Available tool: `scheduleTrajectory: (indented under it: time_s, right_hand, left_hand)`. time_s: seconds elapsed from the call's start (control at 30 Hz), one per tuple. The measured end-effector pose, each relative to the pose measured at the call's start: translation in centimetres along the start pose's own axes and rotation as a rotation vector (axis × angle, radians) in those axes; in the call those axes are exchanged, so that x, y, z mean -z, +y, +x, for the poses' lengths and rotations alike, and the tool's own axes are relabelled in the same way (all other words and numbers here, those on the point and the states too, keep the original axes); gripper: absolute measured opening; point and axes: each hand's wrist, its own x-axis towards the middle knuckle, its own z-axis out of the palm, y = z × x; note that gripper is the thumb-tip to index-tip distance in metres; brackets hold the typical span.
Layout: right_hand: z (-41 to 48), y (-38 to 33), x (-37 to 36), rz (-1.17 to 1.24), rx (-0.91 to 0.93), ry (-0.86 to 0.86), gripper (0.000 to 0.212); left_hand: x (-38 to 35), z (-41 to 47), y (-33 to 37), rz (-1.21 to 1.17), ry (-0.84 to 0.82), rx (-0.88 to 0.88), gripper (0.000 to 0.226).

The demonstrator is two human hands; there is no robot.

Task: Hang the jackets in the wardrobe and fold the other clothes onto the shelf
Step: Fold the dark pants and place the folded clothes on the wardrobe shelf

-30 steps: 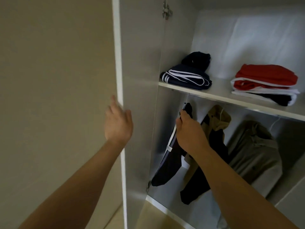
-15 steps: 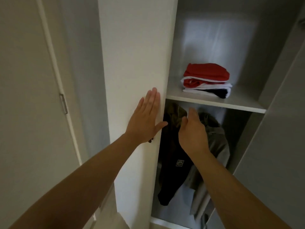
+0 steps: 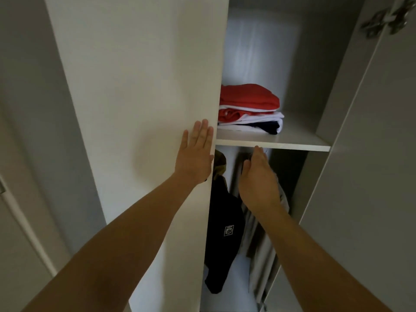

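Door (image 3: 135,109) is now nearly closed under my left hand (image 3: 195,154), fingers (image 3: 203,136) flat; right hand (image 3: 258,183) is off the jackets (image 3: 222,221) hanging at 6 o'clock, fingers loose and empty; folded clothes (image 3: 249,109) sit on shelf (image 3: 292,144) at 1 o'clock, so task looks done.

Folded clothes (image 3: 249,109): red, white and navy, stacked on the shelf (image 3: 292,144). Black jacket (image 3: 222,224) and grey jacket (image 3: 263,255): hanging side by side below it.

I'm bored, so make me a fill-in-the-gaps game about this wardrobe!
1. The left hand lies flat on the wardrobe ____.
2. The top garment of the pile is ____.
3. The black jacket hangs ____ the shelf.
Missing words: door; red; below.
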Motion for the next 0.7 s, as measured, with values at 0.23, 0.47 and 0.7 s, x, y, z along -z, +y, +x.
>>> scheduleTrajectory:
  time_s: [0.23, 0.47, 0.7]
  right_hand:
    - [1.1, 1.1, 0.0, 0.087, -0.092, 0.026, 0.061]
    - [-0.9, 4.2, 3.9, -0.052, -0.110, 0.355, 0.067]
    - [-5.6, 11.6, 14.6, -0.391, -0.294, 0.787, 0.074]
  left_hand:
    - [-0.2, 0.4, 0.4, -0.007, 0.013, 0.043, 0.083]
    - [5.6, -1.4, 9.1, -0.394, 0.211, -0.258, 0.064]
    - [10.8, -2.9, 18.5, -0.743, 0.313, -0.517, 0.049]
